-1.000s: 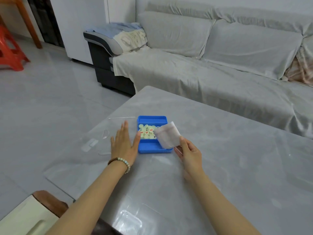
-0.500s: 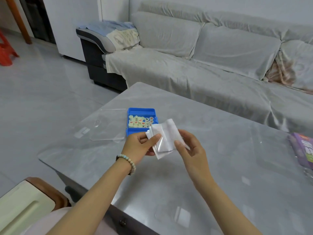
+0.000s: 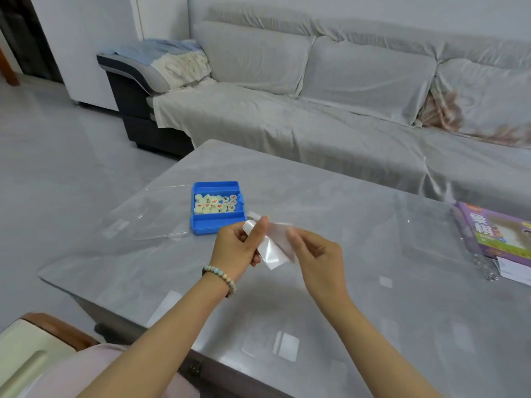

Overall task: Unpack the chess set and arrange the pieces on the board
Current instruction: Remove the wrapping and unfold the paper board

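A person's left hand (image 3: 238,245) and right hand (image 3: 316,254) hold a folded white sheet (image 3: 271,251) between them, just above a grey desk (image 3: 359,297). Each hand pinches one side of the sheet between thumb and fingers. Just beyond the left hand, a blue tray (image 3: 214,228) sits on the desk, holding pale round pieces (image 3: 214,203) with red markings. A clear lid (image 3: 152,214) lies flat beside the tray's left edge. A purple box (image 3: 494,234) rests at the desk's right edge. A covered sofa (image 3: 316,110) stands behind.
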Available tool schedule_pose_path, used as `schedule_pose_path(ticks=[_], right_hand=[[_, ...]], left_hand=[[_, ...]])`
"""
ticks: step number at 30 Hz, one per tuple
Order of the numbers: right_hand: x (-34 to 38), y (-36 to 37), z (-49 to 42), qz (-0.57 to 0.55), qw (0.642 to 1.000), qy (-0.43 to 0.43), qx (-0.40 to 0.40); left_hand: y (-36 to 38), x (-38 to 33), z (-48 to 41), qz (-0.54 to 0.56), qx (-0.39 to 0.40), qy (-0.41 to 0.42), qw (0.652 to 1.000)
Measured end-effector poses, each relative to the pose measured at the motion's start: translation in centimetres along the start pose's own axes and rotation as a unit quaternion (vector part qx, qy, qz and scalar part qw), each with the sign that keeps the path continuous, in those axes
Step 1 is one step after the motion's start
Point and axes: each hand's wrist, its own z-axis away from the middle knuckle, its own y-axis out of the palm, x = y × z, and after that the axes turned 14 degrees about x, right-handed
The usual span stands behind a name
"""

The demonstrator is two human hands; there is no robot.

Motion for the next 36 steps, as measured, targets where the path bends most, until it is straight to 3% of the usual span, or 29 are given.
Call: schedule_pose_path(ticks=[3, 5, 7, 9, 12, 16, 18, 22, 27, 36], right_hand=[[0.4, -0.4, -1.0, -0.119, 0.988, 0.044, -0.090], [0.5, -1.2, -1.6, -0.182, 0.973, 0.067, -0.126], [0.3, -1.9, -2.0, -0.183, 0.968, 0.087, -0.146], [-0.2, -2.2, -2.0, -0.145, 0.973, 0.108, -0.145], [-1.1, -1.9, -1.5, -0.081, 0.982, 0.134, -0.105], [-1.5, -1.0, -0.8, -0.051, 0.985, 0.157, -0.054], [-1.6, -0.5, -0.7, -0.030, 0.989, 0.127, -0.065], [-1.1, 0.0, -0.2, 0.158, 0.986, 0.021, -0.047], [0.1, 0.5, -0.5, 0.139, 0.987, 0.024, 0.081], [0.1, 0.3, -0.5, 0.081, 0.995, 0.047, 0.044]], left_hand=[[-0.9, 0.0, -0.1, -0.016, 0.035, -0.012, 0.999], [-1.7, 0.5, -0.1, -0.062, 0.115, -0.065, 0.989], [-2.4, 1.3, -0.1, -0.135, 0.205, -0.109, 0.963], [-2.6, 1.8, -0.1, -0.164, 0.235, -0.092, 0.954], [-2.2, 1.4, 0.2, -0.070, 0.209, -0.030, 0.975], [-2.0, 1.1, 0.7, 0.029, 0.159, -0.032, 0.986], [-2.2, 1.1, 1.0, 0.018, 0.135, -0.034, 0.990], [-2.4, 0.9, 1.0, -0.020, 0.079, -0.015, 0.997], [-2.0, 0.4, 1.4, -0.069, 0.094, 0.033, 0.993], [-1.3, 1.1, 1.3, -0.092, 0.128, 0.088, 0.984]])
